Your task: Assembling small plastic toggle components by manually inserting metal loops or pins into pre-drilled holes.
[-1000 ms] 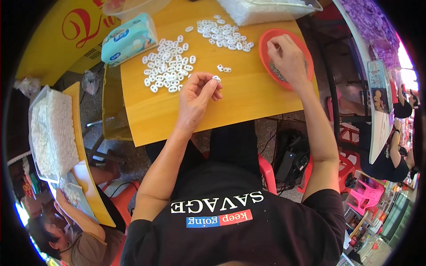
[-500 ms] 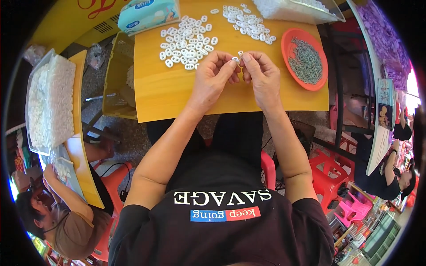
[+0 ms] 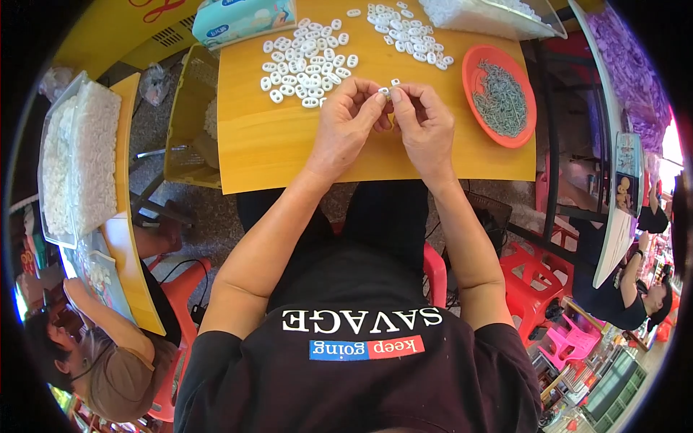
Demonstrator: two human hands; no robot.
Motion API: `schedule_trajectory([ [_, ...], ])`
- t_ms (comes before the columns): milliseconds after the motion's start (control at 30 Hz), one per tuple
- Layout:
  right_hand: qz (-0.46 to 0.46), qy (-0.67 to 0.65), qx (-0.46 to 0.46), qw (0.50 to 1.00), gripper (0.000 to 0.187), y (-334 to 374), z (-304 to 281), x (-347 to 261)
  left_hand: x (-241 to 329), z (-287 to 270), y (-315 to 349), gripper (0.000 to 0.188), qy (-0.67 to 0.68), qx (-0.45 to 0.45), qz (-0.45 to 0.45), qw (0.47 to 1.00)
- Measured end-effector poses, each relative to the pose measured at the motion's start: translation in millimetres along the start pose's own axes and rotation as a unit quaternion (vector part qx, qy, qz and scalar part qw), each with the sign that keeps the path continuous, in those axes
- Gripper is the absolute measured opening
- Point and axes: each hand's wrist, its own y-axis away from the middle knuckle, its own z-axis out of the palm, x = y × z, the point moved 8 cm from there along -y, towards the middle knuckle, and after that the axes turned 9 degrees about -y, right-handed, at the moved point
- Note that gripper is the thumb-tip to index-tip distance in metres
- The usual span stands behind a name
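Observation:
Above the near part of the yellow table, my left hand (image 3: 341, 128) and my right hand (image 3: 426, 128) meet at their fingertips. My left thumb and fingers pinch a small white plastic piece (image 3: 384, 92). Another small white piece (image 3: 395, 82) shows at the tips of my right thumb and index finger, which are closed together. Just beyond my left hand spreads a pile of white oval two-holed plastic pieces (image 3: 310, 65). A smaller group of similar white pieces (image 3: 415, 40) lies farther back. Whatever sits between my fingertips is partly hidden.
On the table's right, a red plate (image 3: 470, 79) holds many thin grey metal parts (image 3: 498, 101). A tissue pack (image 3: 245, 22) and a clear bin of white pieces (image 3: 491, 18) stand at the back. A yellow crate (image 3: 180, 155) is left; a co-worker (image 3: 123, 361) sits beyond.
The view has shifted slightly. Both hands stay together at nearly the same place, with the small white pieces still at their fingertips.

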Motion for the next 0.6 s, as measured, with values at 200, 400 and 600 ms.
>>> schedule_trajectory([
  [200,-0.193,0.168,-0.026,0.966,0.008,1,7,-29,1,1,-1,0.011,-0.006,0.010,0.000,1.000],
  [400,-0.223,0.212,-0.040,0.951,0.013,2,13,-40,-1,-4,-1,0.010,-0.009,0.038,0.004,0.999],
  [600,-0.315,0.267,-0.089,0.906,0.020,2,11,-44,0,0,0,0.011,-0.023,0.007,0.001,1.000],
])
